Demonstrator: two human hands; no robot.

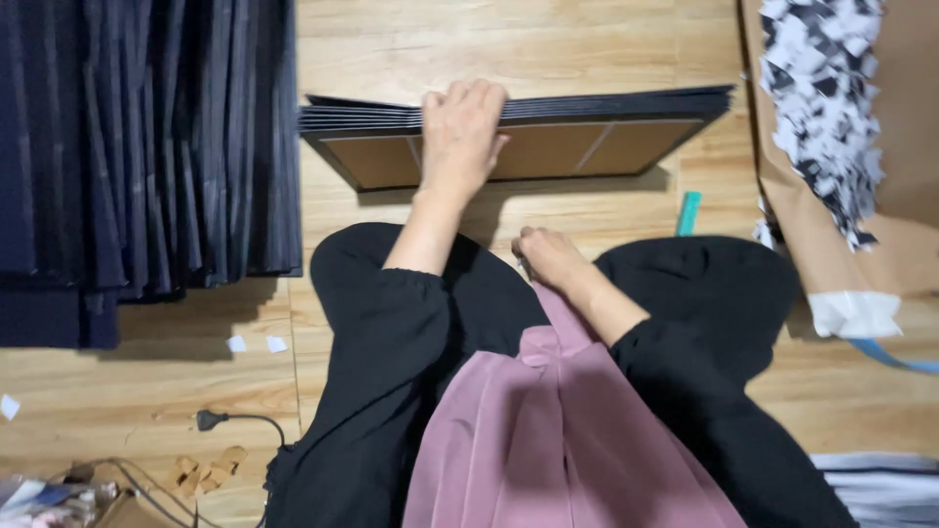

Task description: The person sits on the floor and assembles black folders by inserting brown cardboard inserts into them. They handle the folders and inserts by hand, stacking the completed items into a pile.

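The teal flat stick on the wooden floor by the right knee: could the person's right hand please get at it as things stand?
Probably yes. The right hand rests closed at the lap, with bare wooden floor between it and the teal flat stick; nothing lies across that path.

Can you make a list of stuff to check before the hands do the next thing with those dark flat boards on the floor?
1. Left hand resting on the stack of dark boards: ok, its fingers curl over the top edge.
2. Stack tidy: ok, the edges line up and it lies flat on the wooden floor.
3. Right hand free: cannot tell, it is curled near the lap and may hold something small.
4. Big pile of dark sheets apart from the stack: ok, a gap of floor between them.
5. Green strip out of the way: ok, it lies beside the stack.
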